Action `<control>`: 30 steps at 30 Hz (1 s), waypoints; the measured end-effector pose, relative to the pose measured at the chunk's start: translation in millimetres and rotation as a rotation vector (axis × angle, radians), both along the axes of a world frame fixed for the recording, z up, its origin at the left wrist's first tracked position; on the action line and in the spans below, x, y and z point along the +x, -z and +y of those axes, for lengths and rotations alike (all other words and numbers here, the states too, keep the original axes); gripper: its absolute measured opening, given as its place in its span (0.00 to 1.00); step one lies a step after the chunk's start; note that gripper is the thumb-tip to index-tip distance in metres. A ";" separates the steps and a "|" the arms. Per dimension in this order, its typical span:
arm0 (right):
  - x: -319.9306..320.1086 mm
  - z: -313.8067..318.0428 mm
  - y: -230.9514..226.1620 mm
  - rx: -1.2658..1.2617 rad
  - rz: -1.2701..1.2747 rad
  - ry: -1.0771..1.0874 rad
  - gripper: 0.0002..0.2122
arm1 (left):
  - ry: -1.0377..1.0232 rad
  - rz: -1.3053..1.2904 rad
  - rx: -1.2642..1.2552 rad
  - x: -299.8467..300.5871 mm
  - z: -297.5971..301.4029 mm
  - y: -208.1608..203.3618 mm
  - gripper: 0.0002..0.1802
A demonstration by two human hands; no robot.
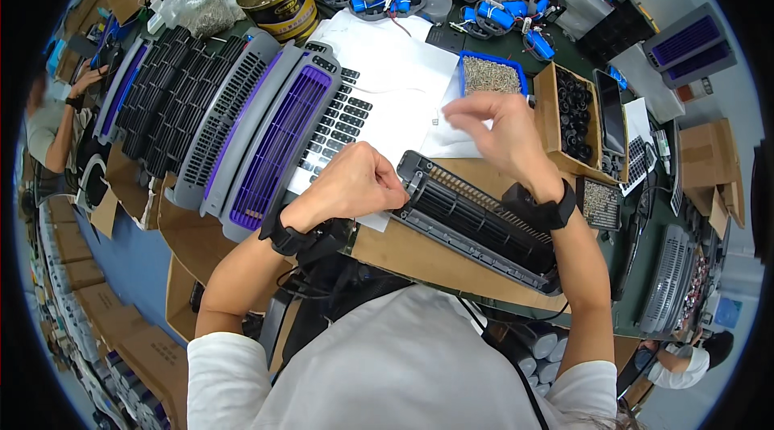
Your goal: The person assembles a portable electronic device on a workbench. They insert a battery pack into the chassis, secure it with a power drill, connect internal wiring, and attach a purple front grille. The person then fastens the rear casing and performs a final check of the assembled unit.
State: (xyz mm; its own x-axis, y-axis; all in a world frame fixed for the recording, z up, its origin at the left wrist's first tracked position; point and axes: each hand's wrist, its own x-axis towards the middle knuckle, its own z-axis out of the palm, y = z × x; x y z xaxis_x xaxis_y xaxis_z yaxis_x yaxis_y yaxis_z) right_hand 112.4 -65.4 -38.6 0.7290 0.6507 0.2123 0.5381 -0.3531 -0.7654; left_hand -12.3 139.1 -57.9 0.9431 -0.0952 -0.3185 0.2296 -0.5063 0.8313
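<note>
The left hand [355, 182] is closed, thumb and fingers pinched together at the far left end of a long dark housing [476, 224] with a ribbed black roller inside; whether it grips the housing's end or a small piece there, I cannot tell. The housing lies slantwise on a cardboard sheet [387, 253] at the near side of the counter [609, 245]. The right hand [509, 133] is raised over the far side of the housing with its thumb and forefinger drawn together; a small pale piece [435, 117] shows just beside the fingertips, but I cannot tell whether it is held or lies on the white paper [379, 51]. A loose pinch could let something that small drop into the gaps around the roller, where it would be hard to get out. The black wrist device [552, 208] on the right arm sits over the housing's right part and could knock it askew if that arm sinks. The nearest purple-grilled unit [282, 140] stands close by the left wrist, so a backward swing could bump it. A wide reach could also catch the blue tray [525, 75] of small metal parts and spill them.
</note>
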 end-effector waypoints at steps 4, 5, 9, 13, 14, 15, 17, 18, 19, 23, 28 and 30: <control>-17.4 7.0 3.7 0.033 0.023 -0.234 0.05 | 0.011 0.037 0.048 1.2 -2.4 -6.7 0.09; -21.2 8.3 2.9 0.021 0.003 -0.296 0.05 | 0.022 0.084 0.075 2.6 -1.0 -12.6 0.10; -28.6 11.7 11.5 -0.040 -0.042 -0.374 0.04 | -0.081 -0.123 -0.160 -8.1 9.6 14.0 0.25; -29.9 15.2 8.1 -0.027 -0.212 -0.411 0.04 | 0.009 -0.276 -0.261 -20.3 4.5 30.0 0.43; -30.1 14.9 8.0 -0.047 -0.232 -0.427 0.03 | 0.020 -0.235 -0.306 -21.3 0.6 31.1 0.47; -30.4 14.3 8.2 -0.067 -0.252 -0.443 0.03 | 0.015 -0.240 -0.306 -21.5 -2.2 32.8 0.48; -31.7 14.0 8.6 -0.110 -0.315 -0.459 0.03 | 0.007 -0.248 -0.306 -21.8 -5.8 35.7 0.49; -32.8 14.4 8.9 -0.133 -0.359 -0.457 0.04 | 0.009 -0.246 -0.300 -22.3 -6.2 32.7 0.49; -33.7 14.4 9.1 -0.155 -0.403 -0.456 0.04 | 0.002 -0.252 -0.300 -22.7 -6.8 33.7 0.50; -35.0 12.8 11.0 -0.214 -0.499 -0.480 0.07 | -0.008 -0.289 -0.288 -24.0 -9.3 37.9 0.54; -35.7 2.2 -10.3 -0.210 -0.367 -0.425 0.12 | 0.030 -0.335 -0.232 -23.5 -13.2 36.9 0.61; -33.9 -19.8 -24.4 -0.063 -0.398 -0.278 0.16 | 0.030 -0.354 -0.208 -23.9 -14.8 35.2 0.62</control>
